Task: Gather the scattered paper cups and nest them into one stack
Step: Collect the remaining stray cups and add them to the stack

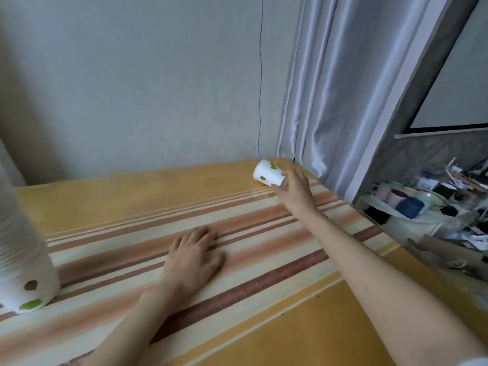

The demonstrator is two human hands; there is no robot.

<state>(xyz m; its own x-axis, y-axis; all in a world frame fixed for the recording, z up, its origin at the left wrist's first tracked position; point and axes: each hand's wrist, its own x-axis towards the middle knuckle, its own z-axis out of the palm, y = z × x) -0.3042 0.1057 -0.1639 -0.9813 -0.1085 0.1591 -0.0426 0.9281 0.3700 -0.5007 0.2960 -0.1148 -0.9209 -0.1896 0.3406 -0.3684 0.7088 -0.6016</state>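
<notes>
A white paper cup [267, 172] with green leaf marks lies on its side at the far end of the striped cloth, near the curtain. My right hand [297, 190] reaches out to it, fingers closed around its base end. At the left edge stands a tall stack of nested cups [22, 262], upside down, its top blurred and cut off by the frame. My left hand [194, 256] rests flat on the cloth in the middle, fingers spread, holding nothing.
The orange and brown striped cloth [237, 299] covers the surface up to a grey wall. A grey curtain [330, 101] hangs at the back right. To the right, a cluttered shelf [422, 207] holds mugs, bowls and odds and ends.
</notes>
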